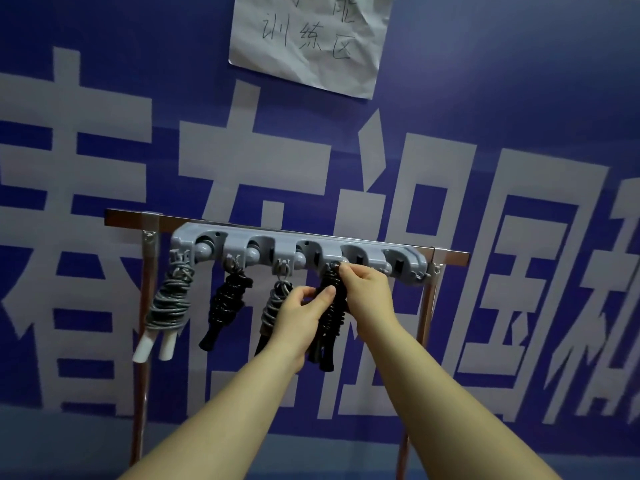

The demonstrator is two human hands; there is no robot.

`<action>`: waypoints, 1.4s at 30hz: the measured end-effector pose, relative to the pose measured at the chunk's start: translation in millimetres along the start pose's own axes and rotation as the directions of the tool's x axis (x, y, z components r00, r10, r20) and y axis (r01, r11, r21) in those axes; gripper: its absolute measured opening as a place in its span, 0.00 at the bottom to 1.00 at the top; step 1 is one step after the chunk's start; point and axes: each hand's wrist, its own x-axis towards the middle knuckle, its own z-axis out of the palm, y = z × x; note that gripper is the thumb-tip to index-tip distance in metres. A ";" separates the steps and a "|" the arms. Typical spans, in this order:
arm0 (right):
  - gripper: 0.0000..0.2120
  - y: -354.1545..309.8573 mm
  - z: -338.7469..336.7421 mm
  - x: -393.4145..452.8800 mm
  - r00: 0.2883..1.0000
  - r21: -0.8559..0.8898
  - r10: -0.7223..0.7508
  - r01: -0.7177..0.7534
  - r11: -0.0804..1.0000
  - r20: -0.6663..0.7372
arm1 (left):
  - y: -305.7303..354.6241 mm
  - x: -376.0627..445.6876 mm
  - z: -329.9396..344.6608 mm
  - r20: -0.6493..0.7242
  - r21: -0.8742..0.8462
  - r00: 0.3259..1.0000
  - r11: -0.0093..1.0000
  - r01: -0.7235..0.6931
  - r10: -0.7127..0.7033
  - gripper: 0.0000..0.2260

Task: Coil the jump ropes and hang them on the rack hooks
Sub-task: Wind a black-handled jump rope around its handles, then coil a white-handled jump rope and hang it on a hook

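Hands [369, 292] on rack's [298, 247] fourth rope [332, 317]

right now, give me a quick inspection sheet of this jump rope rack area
surface: grey hook rack fixed on a metal bar with two upright legs
job's things: grey rope with white handles, black rope and grey rope with dark handles hang coiled; fourth black rope at its hook, held by both hands
clutter: nothing seen
hands: left hand pinches the fourth rope's middle; right hand pinches its top at the hook
cables: nothing seen
surroundings: blue banner wall with large pale characters; crumpled handwritten paper note
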 end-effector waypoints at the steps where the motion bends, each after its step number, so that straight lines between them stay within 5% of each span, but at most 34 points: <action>1: 0.14 0.7 -0.9 0.4 1.000 -0.002 0.004 -0.004 1.000 0.015 | -1.2 -0.5 -0.2 -0.003 -0.006 1.000 1.000 0.002 -0.002 0.12; 18: 0.16 38.5 -2.6 -4.0 0.992 0.202 0.027 -0.051 0.978 0.121 | -12.9 -0.8 -7.4 -0.023 0.123 1.000 0.992 0.021 -0.019 0.10; 27: 0.20 120.5 -18.2 -87.4 0.954 0.202 0.254 -0.284 0.937 0.160 | -65.2 -70.3 -16.3 -0.014 0.148 0.995 0.984 0.096 -0.095 0.19; 34: 0.12 244.2 -22.6 -192.2 0.863 0.190 0.478 -0.502 0.843 0.162 | -201.4 -141.7 -42.9 -0.078 0.241 0.955 0.924 0.296 -0.286 0.15; 38: 0.05 339.6 -32.0 -265.5 0.738 0.170 0.664 -0.675 0.718 0.123 | -301.8 -195.3 -55.6 -0.093 0.274 0.882 0.840 0.469 -0.462 0.08; 42: 0.06 414.7 -46.1 -331.9 0.567 0.104 0.820 -0.823 0.559 0.081 | -392.7 -249.0 -69.6 -0.106 0.264 0.733 0.691 0.673 -0.672 0.08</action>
